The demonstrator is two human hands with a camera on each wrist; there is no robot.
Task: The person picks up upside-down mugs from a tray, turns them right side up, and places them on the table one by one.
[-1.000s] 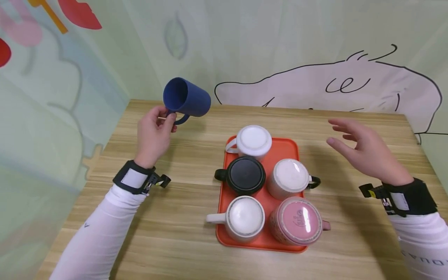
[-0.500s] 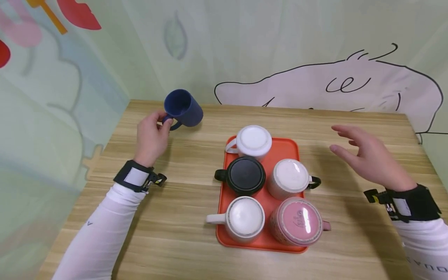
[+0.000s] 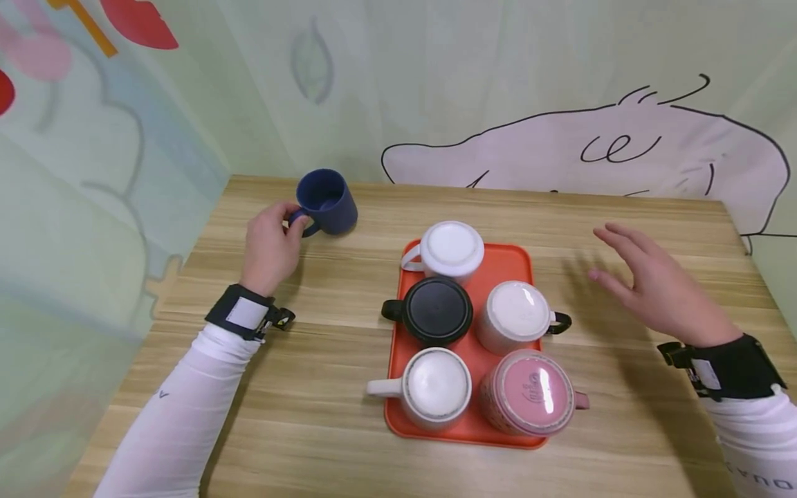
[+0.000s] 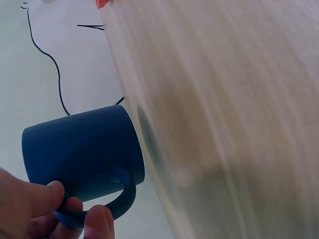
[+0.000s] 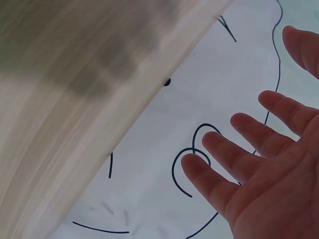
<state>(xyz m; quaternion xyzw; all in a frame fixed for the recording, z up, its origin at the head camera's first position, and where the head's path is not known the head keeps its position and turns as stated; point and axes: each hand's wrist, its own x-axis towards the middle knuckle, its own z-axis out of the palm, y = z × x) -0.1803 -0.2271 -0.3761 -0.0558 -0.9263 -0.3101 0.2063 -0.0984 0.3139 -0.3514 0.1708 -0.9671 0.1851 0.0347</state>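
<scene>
My left hand grips the handle of a dark blue mug near the table's back left. The mug is mouth up, at or just above the tabletop; whether its base touches cannot be told. In the left wrist view, thumb and fingers curl round the handle of the blue mug. Out over the right side of the table, my right hand holds nothing, its fingers spread. The right wrist view shows that hand with palm and fingers extended.
An orange-red tray bears several upside-down mugs: a white mug at the back, a black mug, a black-handled white mug, another white mug and a pink mug. A printed curtain hangs behind the wooden table.
The blue mug has come down and turned from lying sideways to nearly upright in my left hand. My right hand has shifted slightly right and nearer, its fingers spreading. The tray's mugs stay put.
</scene>
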